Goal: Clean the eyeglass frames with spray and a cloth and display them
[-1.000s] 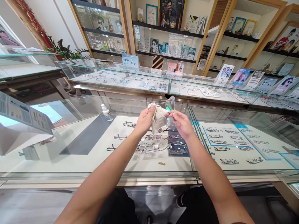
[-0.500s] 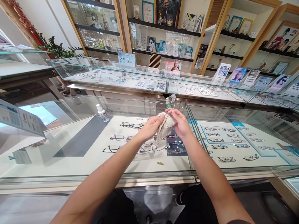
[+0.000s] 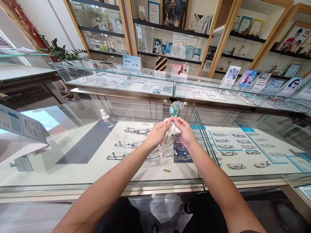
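Observation:
Above the glass counter, a pair of thin-rimmed glasses (image 3: pixel 174 110) is held up, one lens showing a green reflection. My left hand (image 3: pixel 157 132) pinches a pale cream cloth (image 3: pixel 173 128) that wraps the lower part of the glasses. My right hand (image 3: pixel 185 131) has its fingers closed on the glasses' frame near the middle, touching the cloth. The two hands meet at the fingertips. One end of the cloth hangs down below my left hand. The covered lens is hidden.
A white spray bottle (image 3: pixel 107 118) stands on the glass counter (image 3: pixel 97 187) to the left. Rows of glasses (image 3: pixel 137 130) lie inside it. A folded sign (image 3: pixel 21 126) is at the far left. Behind runs another display case (image 3: pixel 116 84).
The glasses have turned and shifted slightly left and down, so the upper lens faces me more. My right hand has moved a little lower and closer to my left hand.

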{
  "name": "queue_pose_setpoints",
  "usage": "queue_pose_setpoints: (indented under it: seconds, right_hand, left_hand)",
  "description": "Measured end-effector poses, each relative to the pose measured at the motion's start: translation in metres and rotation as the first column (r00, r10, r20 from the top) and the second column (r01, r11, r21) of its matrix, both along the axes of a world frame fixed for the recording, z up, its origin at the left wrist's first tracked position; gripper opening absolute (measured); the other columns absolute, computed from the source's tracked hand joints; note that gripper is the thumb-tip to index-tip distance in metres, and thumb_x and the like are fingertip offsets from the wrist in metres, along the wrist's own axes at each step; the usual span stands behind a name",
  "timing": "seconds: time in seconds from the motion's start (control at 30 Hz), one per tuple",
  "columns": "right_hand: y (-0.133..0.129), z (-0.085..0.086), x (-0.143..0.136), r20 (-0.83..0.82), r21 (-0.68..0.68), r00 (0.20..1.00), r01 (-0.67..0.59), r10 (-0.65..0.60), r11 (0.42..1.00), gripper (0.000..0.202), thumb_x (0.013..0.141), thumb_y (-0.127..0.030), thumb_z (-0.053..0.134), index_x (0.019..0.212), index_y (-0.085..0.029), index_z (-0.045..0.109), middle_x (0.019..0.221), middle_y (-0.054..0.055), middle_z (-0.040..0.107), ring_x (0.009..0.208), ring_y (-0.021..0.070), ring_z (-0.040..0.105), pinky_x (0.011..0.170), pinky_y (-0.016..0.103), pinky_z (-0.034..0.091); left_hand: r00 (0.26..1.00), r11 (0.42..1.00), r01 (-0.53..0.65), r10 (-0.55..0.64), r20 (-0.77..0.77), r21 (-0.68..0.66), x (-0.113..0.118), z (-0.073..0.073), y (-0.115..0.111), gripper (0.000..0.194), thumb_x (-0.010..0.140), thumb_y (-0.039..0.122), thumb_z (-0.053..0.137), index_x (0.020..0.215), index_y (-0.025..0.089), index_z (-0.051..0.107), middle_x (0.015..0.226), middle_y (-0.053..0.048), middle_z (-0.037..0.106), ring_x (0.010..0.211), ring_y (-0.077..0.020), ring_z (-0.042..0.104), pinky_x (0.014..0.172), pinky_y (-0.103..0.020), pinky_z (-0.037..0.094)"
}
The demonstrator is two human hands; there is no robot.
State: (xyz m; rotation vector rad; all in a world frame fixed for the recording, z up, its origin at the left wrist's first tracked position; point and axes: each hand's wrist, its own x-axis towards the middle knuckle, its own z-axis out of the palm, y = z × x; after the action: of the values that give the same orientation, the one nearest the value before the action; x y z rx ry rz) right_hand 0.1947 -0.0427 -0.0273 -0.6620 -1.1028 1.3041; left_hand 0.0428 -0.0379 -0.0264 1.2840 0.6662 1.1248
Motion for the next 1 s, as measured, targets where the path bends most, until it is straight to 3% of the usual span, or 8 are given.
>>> queue_pose_setpoints:
  seconds: [0.13,0.37,0.7,1.0]
  right_hand:
    - [-0.0005,-0.0012,0.0009,0.053,0.093,0.998,0.033,-0.038,0.995,0.033,0.083,-0.058,0.092,0.094,-0.027,0.089,0.111,0.004,0.080,0.109,0.0232,0.071,0.101,0.035,0.056]
    - [-0.0045,0.0038,0.0008,0.153,0.182,0.985,0.051,-0.079,0.982,0.035,0.088,-0.062,0.086,0.095,-0.027,0.090,0.115,0.007,0.079,0.119,0.0265,0.070,0.111,0.040,0.053]
    - [-0.0070,0.0030,-0.0027,0.075,0.132,0.990,0.105,-0.116,0.986,0.031,0.087,-0.059,0.085,0.090,-0.028,0.087,0.112,0.007,0.082,0.120,0.0300,0.072,0.113,0.043,0.052]
    - [-0.0077,0.0059,-0.0015,-0.029,0.019,0.995,0.094,-0.094,0.995,0.032,0.082,-0.057,0.089,0.086,-0.027,0.081,0.114,0.007,0.085,0.114,0.0301,0.075,0.105,0.043,0.058]
  left_hand:
    - [0.999,0.999,-0.039,0.039,0.026,-0.026,0.0017,0.0004,-0.0015,0.070,0.077,0.082,0.086,0.081,0.014,0.073,0.070,-0.001,0.068,0.066,-0.0131,0.055,0.064,-0.025,0.042]
    - [0.995,0.997,-0.046,0.051,0.090,-0.056,0.0024,0.0046,-0.0010,0.065,0.070,0.073,0.096,0.091,0.015,0.076,0.080,-0.002,0.073,0.071,-0.0144,0.060,0.067,-0.026,0.046]
    - [0.999,0.998,0.040,-0.039,0.025,-0.040,-0.0018,0.0086,-0.0060,0.061,0.067,0.057,0.103,0.102,0.014,0.077,0.080,-0.001,0.071,0.068,-0.0127,0.059,0.064,-0.024,0.043]
    - [0.990,0.990,0.140,-0.141,0.006,0.031,-0.0046,0.0068,-0.0045,0.059,0.077,0.053,0.098,0.118,0.015,0.079,0.090,-0.003,0.071,0.074,-0.0127,0.059,0.070,-0.024,0.045]
